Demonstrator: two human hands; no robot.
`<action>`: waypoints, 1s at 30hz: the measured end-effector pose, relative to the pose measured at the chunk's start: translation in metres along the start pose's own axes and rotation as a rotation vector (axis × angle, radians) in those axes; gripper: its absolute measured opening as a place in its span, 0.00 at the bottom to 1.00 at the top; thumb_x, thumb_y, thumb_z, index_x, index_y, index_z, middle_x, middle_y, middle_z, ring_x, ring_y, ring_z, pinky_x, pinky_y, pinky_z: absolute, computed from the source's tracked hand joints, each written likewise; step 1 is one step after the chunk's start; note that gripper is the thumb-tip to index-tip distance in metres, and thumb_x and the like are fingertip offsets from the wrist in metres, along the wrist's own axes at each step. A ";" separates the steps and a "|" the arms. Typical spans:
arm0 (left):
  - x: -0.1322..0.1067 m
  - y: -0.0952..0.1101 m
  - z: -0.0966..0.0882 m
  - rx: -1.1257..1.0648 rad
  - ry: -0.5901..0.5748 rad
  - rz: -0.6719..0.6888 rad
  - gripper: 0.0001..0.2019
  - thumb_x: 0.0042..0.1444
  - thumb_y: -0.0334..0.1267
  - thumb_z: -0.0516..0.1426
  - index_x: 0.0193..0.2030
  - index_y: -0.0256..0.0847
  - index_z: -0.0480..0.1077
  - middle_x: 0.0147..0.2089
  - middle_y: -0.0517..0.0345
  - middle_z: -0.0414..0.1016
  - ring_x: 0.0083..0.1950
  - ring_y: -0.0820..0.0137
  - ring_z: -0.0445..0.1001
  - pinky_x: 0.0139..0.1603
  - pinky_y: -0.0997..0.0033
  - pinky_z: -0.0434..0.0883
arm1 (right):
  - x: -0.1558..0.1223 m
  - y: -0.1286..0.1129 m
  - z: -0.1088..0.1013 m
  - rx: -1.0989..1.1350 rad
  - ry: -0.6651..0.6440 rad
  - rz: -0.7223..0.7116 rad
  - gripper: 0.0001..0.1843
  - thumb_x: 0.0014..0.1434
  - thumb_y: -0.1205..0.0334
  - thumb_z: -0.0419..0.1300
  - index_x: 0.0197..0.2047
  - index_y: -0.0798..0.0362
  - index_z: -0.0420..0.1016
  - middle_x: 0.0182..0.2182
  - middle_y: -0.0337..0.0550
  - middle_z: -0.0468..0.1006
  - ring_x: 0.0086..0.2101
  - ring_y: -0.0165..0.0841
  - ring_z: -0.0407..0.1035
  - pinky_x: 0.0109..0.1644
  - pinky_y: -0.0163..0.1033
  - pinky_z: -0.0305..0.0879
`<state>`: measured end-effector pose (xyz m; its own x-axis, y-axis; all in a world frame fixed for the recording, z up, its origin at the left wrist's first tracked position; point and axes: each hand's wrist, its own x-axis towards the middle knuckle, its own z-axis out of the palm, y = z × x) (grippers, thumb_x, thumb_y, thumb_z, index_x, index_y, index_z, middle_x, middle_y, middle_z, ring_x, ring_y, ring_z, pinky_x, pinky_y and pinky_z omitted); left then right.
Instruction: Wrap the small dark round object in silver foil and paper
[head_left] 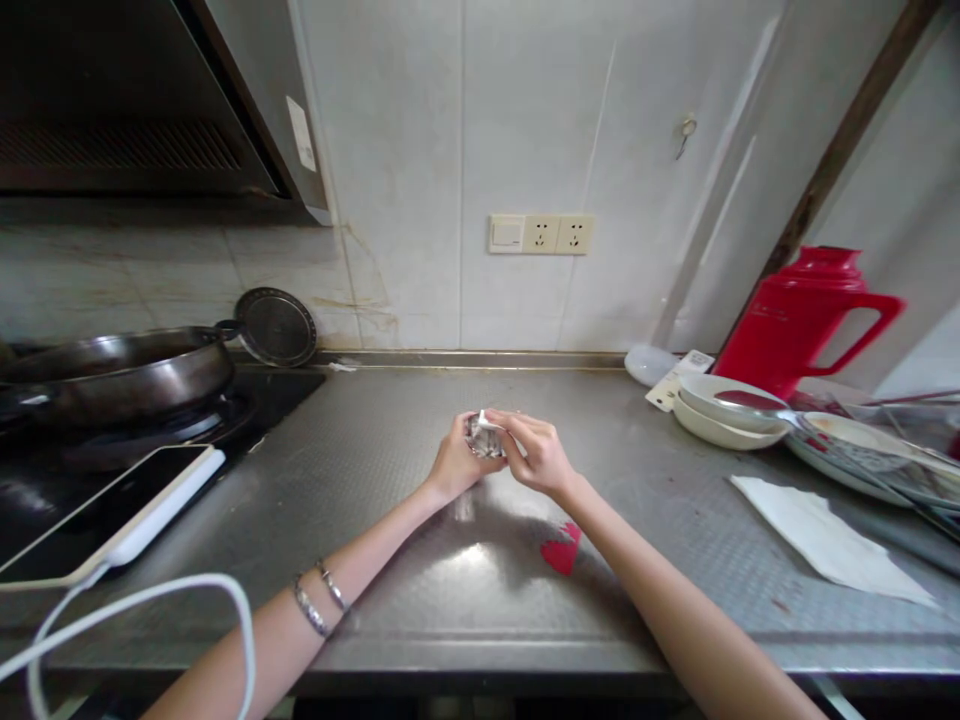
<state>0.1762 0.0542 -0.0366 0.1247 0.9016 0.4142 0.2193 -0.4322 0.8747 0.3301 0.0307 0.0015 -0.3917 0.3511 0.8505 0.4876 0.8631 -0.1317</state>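
Over the middle of the steel counter (pixel 397 430), my left hand (pixel 453 462) is wrapped round a small, round, shiny glass (pixel 487 443) with a faceted look. Much of it is hidden by my fingers. My right hand (pixel 541 452) is closed at the glass's rim, pinching a small white piece of tissue (pixel 489 422). Two silver bracelets (pixel 311 605) circle my left forearm. A torn red scrap (pixel 562 549) lies on the counter beside my right forearm.
At left a steel pan (pixel 120 370) sits on the stove, near a phone (pixel 112 510) with a white cable (pixel 150 597). On the right are stacked bowls (pixel 720 430), a red thermos (pixel 791 325) and a folded white paper napkin (pixel 829 535). Sockets (pixel 559 235) are on the wall.
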 end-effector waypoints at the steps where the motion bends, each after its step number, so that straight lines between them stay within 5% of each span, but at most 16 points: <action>1: 0.001 0.001 -0.001 -0.017 0.019 -0.023 0.36 0.34 0.40 0.70 0.51 0.38 0.61 0.42 0.52 0.76 0.42 0.64 0.76 0.44 0.64 0.72 | 0.000 -0.001 0.001 0.000 -0.001 -0.006 0.16 0.64 0.67 0.48 0.51 0.53 0.71 0.45 0.52 0.79 0.47 0.39 0.74 0.49 0.44 0.73; 10: 0.004 0.002 -0.007 -0.125 0.061 -0.086 0.32 0.36 0.44 0.69 0.48 0.38 0.64 0.36 0.56 0.76 0.36 0.67 0.75 0.36 0.67 0.74 | -0.001 -0.010 0.002 0.070 0.017 0.028 0.16 0.63 0.66 0.48 0.49 0.52 0.73 0.40 0.49 0.81 0.44 0.37 0.75 0.46 0.41 0.73; 15: 0.004 0.007 -0.007 -0.051 0.036 -0.011 0.36 0.33 0.44 0.71 0.50 0.38 0.62 0.43 0.52 0.75 0.42 0.65 0.75 0.44 0.64 0.73 | 0.000 -0.005 -0.002 0.048 0.266 0.367 0.14 0.64 0.60 0.50 0.37 0.54 0.76 0.25 0.42 0.78 0.24 0.31 0.71 0.29 0.33 0.66; 18: 0.002 0.011 -0.005 -0.014 0.014 0.001 0.38 0.33 0.43 0.71 0.51 0.38 0.61 0.45 0.50 0.75 0.45 0.64 0.75 0.48 0.63 0.71 | 0.002 0.002 0.001 0.037 0.329 0.496 0.15 0.64 0.57 0.50 0.40 0.54 0.76 0.27 0.42 0.78 0.26 0.31 0.71 0.31 0.33 0.66; 24: 0.002 0.007 -0.003 -0.006 0.057 -0.025 0.36 0.31 0.43 0.71 0.49 0.37 0.64 0.42 0.52 0.76 0.43 0.64 0.75 0.45 0.65 0.71 | -0.001 0.003 0.014 0.121 0.175 0.344 0.14 0.64 0.62 0.50 0.47 0.50 0.75 0.42 0.44 0.81 0.40 0.35 0.76 0.44 0.36 0.71; 30: 0.008 0.007 -0.008 -0.145 0.120 -0.137 0.33 0.30 0.43 0.71 0.45 0.37 0.65 0.36 0.55 0.75 0.33 0.70 0.74 0.29 0.74 0.72 | -0.006 -0.002 0.016 0.081 0.143 0.186 0.15 0.64 0.67 0.50 0.49 0.49 0.74 0.40 0.45 0.81 0.40 0.34 0.77 0.43 0.36 0.72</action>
<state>0.1710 0.0585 -0.0247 -0.0150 0.9512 0.3081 0.0843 -0.3059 0.9483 0.3190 0.0328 -0.0118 -0.1839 0.4571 0.8702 0.4748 0.8164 -0.3286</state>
